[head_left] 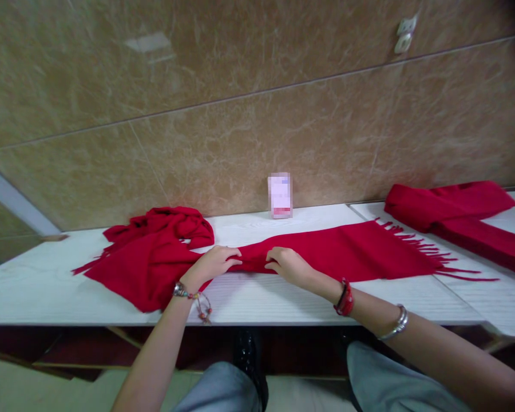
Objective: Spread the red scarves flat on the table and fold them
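Note:
A long red scarf (335, 252) lies across the white table, its fringed end spread flat to the right. Toward the left the same cloth is bunched into a loose, crumpled heap. My left hand (217, 263) grips the scarf at its narrowed, gathered middle, fingers curled over the fabric. A little to the right, my right hand (288, 264) pinches the cloth where it begins to widen. Between both hands runs a short gathered stretch. The fingertips are partly hidden in the folds.
At the right lies another red scarf (480, 229), folded lengthwise and bent over. A small pale box-like object (280, 195), blurred out, stands against the brown marbled wall (240, 143). The white table (240, 303) has its front edge close to my knees.

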Demonstrator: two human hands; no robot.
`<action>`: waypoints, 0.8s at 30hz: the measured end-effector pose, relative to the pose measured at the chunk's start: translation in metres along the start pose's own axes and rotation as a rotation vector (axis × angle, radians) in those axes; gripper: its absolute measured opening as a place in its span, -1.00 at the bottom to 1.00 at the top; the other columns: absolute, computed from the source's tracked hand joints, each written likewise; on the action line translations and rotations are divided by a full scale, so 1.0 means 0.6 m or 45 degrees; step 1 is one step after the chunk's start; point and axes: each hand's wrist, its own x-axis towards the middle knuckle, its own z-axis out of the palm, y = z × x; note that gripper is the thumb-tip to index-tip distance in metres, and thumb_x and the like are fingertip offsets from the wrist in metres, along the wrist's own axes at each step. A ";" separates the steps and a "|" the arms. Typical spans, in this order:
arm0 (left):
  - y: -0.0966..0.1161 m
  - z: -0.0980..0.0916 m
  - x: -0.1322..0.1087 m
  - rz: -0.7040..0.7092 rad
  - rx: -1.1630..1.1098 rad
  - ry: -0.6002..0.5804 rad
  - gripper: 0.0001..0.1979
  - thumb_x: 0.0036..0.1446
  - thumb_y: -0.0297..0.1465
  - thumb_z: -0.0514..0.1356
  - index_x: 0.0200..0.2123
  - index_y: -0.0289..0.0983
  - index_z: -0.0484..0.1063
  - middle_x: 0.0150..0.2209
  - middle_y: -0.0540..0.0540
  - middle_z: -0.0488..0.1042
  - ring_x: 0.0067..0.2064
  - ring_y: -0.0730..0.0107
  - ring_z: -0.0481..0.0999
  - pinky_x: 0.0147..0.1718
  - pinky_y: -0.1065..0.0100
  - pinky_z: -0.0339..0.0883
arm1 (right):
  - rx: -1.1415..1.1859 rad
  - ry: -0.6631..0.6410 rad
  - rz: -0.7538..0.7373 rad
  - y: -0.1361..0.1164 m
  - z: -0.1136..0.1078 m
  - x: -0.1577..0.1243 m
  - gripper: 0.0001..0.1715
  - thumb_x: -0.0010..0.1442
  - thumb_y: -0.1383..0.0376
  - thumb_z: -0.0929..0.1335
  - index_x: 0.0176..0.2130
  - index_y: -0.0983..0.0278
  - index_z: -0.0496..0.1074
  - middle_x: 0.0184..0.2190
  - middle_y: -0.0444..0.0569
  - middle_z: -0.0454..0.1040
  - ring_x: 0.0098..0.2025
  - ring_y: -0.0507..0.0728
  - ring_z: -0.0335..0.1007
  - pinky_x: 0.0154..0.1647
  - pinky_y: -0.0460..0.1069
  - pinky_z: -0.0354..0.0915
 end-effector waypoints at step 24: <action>0.053 -0.016 -0.021 0.120 0.079 -0.395 -0.81 -0.12 -0.57 0.08 -0.43 -0.25 0.42 -0.39 0.00 0.40 -0.35 0.43 0.34 -0.39 0.49 0.18 | -0.435 0.029 -0.537 -0.010 0.007 -0.092 -0.80 0.17 0.44 0.21 -0.34 0.30 0.40 -0.35 0.01 0.35 -0.31 0.09 0.21 -0.29 -0.05 0.17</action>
